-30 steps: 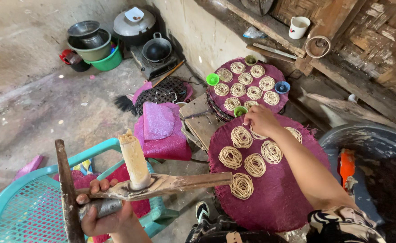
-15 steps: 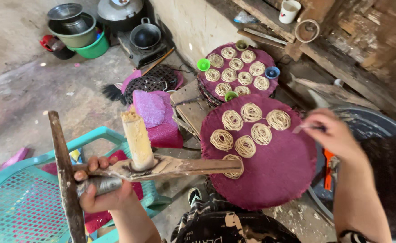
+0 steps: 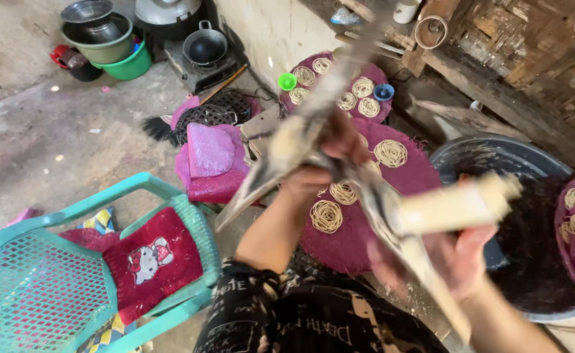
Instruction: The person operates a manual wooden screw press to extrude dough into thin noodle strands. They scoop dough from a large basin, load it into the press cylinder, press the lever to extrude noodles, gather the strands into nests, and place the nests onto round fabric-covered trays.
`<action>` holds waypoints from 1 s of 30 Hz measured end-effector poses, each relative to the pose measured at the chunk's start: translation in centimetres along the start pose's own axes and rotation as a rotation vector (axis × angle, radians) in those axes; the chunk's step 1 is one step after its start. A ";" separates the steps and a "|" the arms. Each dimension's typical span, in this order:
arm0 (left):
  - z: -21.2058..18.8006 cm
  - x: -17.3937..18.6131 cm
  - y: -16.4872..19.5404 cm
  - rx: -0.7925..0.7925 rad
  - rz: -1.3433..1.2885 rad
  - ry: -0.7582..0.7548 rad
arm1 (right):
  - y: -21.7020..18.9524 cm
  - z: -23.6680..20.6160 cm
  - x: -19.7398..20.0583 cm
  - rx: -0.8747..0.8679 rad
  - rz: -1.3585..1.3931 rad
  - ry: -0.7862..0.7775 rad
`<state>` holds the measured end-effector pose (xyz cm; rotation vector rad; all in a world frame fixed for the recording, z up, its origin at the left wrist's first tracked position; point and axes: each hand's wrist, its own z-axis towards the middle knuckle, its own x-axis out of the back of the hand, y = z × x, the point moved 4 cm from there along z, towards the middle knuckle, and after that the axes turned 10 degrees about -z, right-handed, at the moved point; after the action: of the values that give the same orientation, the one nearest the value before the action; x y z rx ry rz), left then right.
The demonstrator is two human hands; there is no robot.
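Head view shows both hands gripping a blurred wooden press [image 3: 366,196], raised in front of the body. Left hand [image 3: 330,157] is clenched around the long wooden handles near their upper end. Right hand [image 3: 454,252] grasps the lower part, just under the pale cylinder [image 3: 457,206] that sticks out sideways. Below the press lies a round purple mat [image 3: 392,216] with coiled noodle nests [image 3: 326,216]; a second mat [image 3: 339,88] lies farther off. A teal plastic chair [image 3: 52,281] stands to the left, a dark basin [image 3: 496,160] to the right.
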<state>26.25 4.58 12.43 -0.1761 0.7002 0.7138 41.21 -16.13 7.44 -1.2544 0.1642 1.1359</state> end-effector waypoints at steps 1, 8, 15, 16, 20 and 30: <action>0.5 0.4 -0.9 0.048 0.010 0.044 | 0.6 1.2 -1.8 -0.085 0.191 -0.044; -4.0 -0.1 1.6 0.352 0.943 -0.015 | -4.3 -0.1 -3.9 0.001 0.056 0.135; -5.7 1.4 -2.1 0.674 1.717 -0.007 | -6.9 -1.6 -3.2 0.146 -0.948 0.449; -5.4 0.9 -2.3 0.595 1.851 -0.090 | -7.0 -1.3 -3.4 0.140 -1.086 0.480; -4.3 -0.2 -2.6 0.534 2.051 -0.146 | -7.4 -0.2 -4.5 0.147 -1.654 0.515; -4.5 1.0 -4.6 0.443 1.998 -0.190 | -3.7 0.8 -6.8 0.257 -2.366 0.424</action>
<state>27.44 -0.08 8.02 1.1790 0.6599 2.3604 40.25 -18.99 14.60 -0.6142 -0.7109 -1.1515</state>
